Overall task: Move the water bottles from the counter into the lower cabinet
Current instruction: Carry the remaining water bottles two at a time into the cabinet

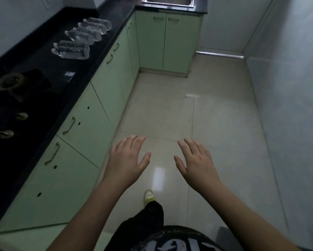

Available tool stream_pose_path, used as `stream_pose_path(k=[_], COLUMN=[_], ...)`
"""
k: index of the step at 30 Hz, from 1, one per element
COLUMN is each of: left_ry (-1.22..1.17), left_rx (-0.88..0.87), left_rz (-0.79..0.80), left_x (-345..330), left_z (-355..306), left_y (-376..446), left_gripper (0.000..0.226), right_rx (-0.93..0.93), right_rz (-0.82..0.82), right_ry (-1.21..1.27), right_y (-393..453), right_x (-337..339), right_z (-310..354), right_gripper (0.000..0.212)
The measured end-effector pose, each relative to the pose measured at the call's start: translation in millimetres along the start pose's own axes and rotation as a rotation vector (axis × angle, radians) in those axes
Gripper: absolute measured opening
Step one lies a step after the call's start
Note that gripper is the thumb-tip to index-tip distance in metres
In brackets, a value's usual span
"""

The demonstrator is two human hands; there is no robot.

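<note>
Several clear plastic water bottles (81, 38) lie on their sides in a row on the black counter (105, 42) at the upper left. Below the counter runs a line of pale green lower cabinet doors (90, 122), all closed, with metal handles. My left hand (128, 160) and my right hand (195, 160) hover over the floor in the lower middle, palms down, fingers spread, holding nothing. Both hands are well short of the bottles and to the right of the cabinets.
A gas hob (12, 87) with two knobs is set in the counter at the left. A steel sink (169, 2) sits at the top over two more green doors (165, 42). A tiled floor (215, 124) stretches ahead, with a white wall (293, 87) at the right.
</note>
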State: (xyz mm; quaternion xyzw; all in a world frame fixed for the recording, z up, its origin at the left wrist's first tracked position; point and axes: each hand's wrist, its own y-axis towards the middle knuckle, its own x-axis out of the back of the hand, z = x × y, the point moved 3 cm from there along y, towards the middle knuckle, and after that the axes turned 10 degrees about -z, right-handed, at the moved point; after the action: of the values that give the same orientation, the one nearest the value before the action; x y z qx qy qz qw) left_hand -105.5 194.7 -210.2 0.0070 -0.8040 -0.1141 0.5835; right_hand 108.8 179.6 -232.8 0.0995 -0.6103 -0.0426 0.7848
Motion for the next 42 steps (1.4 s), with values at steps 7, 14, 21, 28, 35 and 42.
stream_pose_path(k=[7,14,21,28,35,42], left_ry=[0.037,0.091,0.116,0.181,0.198,0.177], left_rx=[-0.007,-0.062,0.003,0.158,0.372,0.509], left_rz=[-0.025,-0.091,-0.071,-0.092,-0.135,-0.224], left_x=[1,-3,-47,-48,-35,-37], left_z=[11,9,14,31,88,182], left_y=[122,237,357,454,503,541], left_gripper=[0.063,0.056,0.049,0.050,0.060,0.057], right_rx=[-0.005,0.012,0.072,0.161,0.317,0.492], right_rz=[-0.030,-0.123,-0.106,0.013,0.070,0.113], right_ry=[-0.036,0.053,0.108,0.144,0.181,0.207], right_y=[125,244,381,502,606,696], right_x=[-3,-5,-42,-66,-97,-143], right_z=[-20,-43,-88,-115,-73,19], right_gripper=[0.057,0.051,0.050,0.056,0.057,0.050])
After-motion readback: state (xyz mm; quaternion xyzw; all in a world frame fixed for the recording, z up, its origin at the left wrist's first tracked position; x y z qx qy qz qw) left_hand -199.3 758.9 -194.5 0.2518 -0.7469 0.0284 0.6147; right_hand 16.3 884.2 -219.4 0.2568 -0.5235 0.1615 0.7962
